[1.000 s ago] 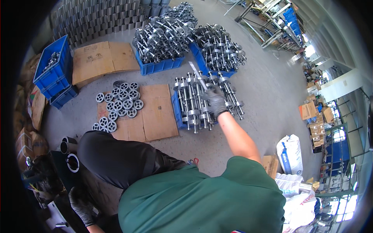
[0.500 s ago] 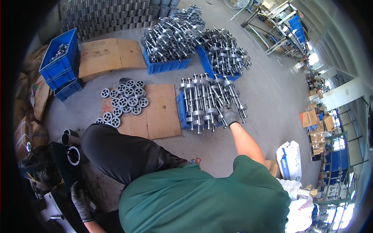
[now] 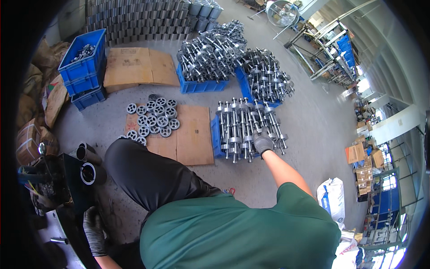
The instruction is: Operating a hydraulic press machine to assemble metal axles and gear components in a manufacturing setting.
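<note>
My right hand (image 3: 264,143), in a grey glove, reaches into the nearest blue crate (image 3: 216,138). Its fingers are closed around one of the steel shafts with discs (image 3: 244,127) heaped there; the fingertips are partly hidden among them. At lower left, my left hand (image 3: 94,233), also gloved, lies beside the dark machine (image 3: 74,188) with its fingers stretched out and nothing seen in them. Two metal tubes stand by that machine: one dark tube (image 3: 88,154) and one with a bright rim (image 3: 89,174).
Spoked metal wheels (image 3: 152,120) lie on flat cardboard (image 3: 192,143) left of the crate. Beyond are heaped crates of shafts (image 3: 210,56), stacked blue bins (image 3: 80,67) and rows of grey cylinders (image 3: 139,22). A white sack (image 3: 331,197) stands at right, a large fan (image 3: 283,14) farther off.
The view has shifted, so the surroundings sit lower and farther right. My right hand has moved slightly left over the shafts, its fingers now more curled. My left hand has stayed beside the machine.
</note>
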{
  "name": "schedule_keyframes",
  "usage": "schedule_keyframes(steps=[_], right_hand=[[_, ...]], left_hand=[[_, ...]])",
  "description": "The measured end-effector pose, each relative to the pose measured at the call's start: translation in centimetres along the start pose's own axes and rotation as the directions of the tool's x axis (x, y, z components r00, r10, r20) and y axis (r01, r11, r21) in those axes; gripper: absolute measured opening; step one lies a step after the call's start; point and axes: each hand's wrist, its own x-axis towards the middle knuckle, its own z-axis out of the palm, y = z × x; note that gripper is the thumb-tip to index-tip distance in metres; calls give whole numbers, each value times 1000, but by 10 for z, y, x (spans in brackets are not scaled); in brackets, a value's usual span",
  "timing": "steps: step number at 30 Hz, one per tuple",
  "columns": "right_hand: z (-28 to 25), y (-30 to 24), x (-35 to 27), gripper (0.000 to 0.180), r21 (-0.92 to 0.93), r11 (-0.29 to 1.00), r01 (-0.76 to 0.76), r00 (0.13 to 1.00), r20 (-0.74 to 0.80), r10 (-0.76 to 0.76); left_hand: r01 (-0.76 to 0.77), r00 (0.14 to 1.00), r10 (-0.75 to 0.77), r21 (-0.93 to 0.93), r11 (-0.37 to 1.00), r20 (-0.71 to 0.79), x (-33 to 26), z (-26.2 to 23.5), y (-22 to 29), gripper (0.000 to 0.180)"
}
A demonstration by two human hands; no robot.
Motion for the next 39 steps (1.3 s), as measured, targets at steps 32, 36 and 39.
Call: schedule_keyframes(steps=[32, 36, 39], right_hand=[[91, 44, -29, 70, 392, 913, -116, 922, -298, 246], [86, 43, -21, 65, 396, 907, -145, 848, -423, 320], [79, 25, -21, 71, 344, 894, -287, 851, -338, 403]], left_hand=[[127, 992, -128, -32, 991, -13, -25, -8, 10, 30], [102, 995, -102, 28, 994, -4, -15, -2, 22, 30], [57, 998, -57, 93, 994, -4, -13, -10, 32, 30]])
